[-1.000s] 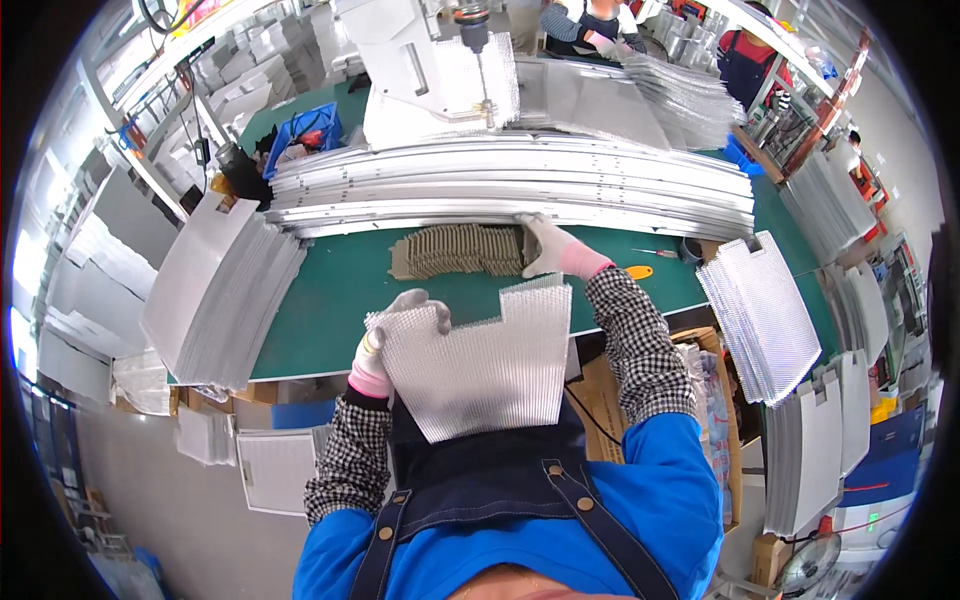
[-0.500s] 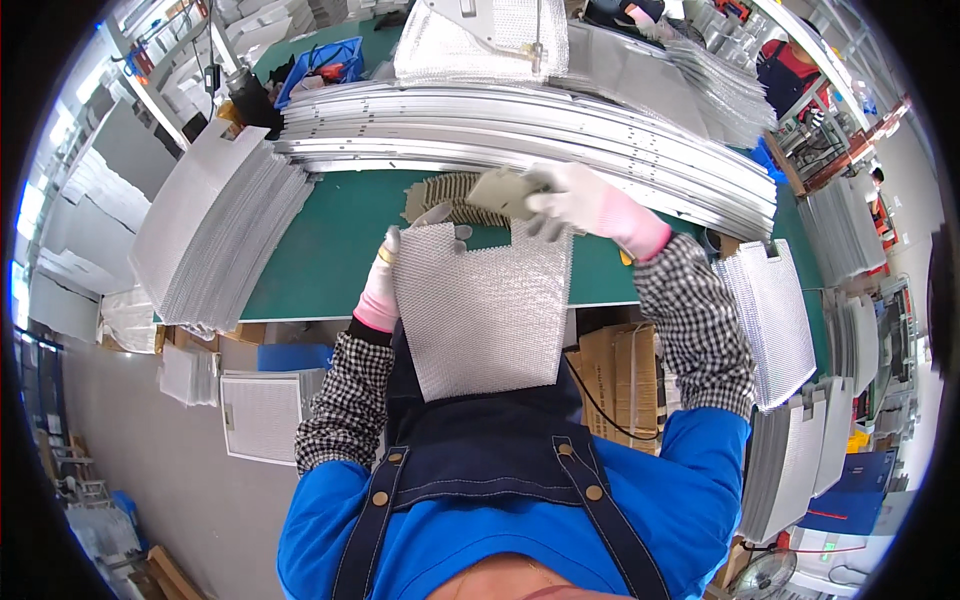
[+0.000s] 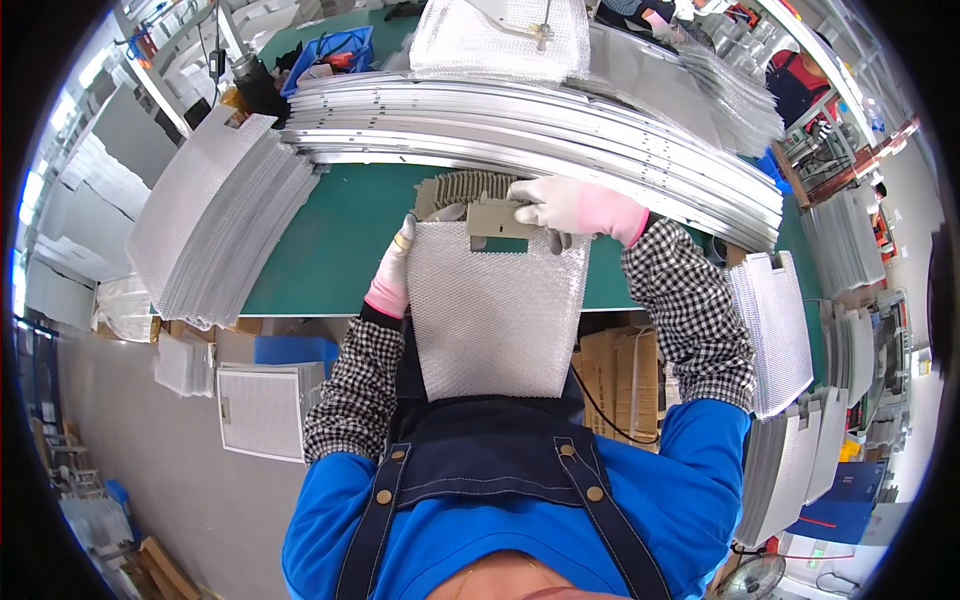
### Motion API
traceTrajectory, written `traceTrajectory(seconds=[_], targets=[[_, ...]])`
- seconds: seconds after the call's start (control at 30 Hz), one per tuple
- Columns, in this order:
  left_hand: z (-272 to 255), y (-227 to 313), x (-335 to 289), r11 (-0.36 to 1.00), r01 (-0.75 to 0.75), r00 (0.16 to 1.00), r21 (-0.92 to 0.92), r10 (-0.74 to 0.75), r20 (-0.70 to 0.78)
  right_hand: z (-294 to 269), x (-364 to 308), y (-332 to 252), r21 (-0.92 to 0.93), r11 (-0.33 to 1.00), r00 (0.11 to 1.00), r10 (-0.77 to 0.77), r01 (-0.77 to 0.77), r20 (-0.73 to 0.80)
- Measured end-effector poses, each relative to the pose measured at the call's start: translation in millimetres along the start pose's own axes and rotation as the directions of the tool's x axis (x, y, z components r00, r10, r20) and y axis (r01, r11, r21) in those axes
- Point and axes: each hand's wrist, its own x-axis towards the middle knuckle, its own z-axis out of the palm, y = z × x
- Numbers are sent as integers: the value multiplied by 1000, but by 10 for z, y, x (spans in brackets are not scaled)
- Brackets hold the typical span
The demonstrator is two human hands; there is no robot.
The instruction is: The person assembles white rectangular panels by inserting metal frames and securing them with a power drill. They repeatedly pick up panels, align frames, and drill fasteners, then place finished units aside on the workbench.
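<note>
A silvery mesh panel (image 3: pixel 500 320) with a notch in its top edge stands upright before me, its lower end against my apron. My left hand (image 3: pixel 402 250), in a white and pink glove, grips its upper left corner; some fingers are hidden behind the mesh. In my right hand (image 3: pixel 555 208), likewise gloved, is a beige plastic plate with a cutout (image 3: pixel 500 217), pinched at its right end. The plate lies across the panel's notch. Just behind it, a row of similar beige plates (image 3: pixel 478 187) stands on the green table.
Long silver metal strips (image 3: pixel 530 125) lie stacked across the green table (image 3: pixel 350 215). Mesh panels are stacked at the left (image 3: pixel 215 215) and right (image 3: pixel 775 330). A blue bin (image 3: pixel 335 60) sits at the back left. A cardboard box (image 3: pixel 620 380) is below the table edge.
My right hand has lowered the beige plate from above the row to the panel's notch and levelled it. My left hand and the panel have shifted slightly right.
</note>
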Motion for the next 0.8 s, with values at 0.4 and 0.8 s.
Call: traceTrajectory(seconds=[0.4,0.8], targets=[[632,575,180,-253,90,996,963,18,-89,195,28,-12,17,998,991,-54,56,-120],[649,636,244,-249,120,989,961,-54,-137,161,191,46,-140,986,991,-105,92,-86]])
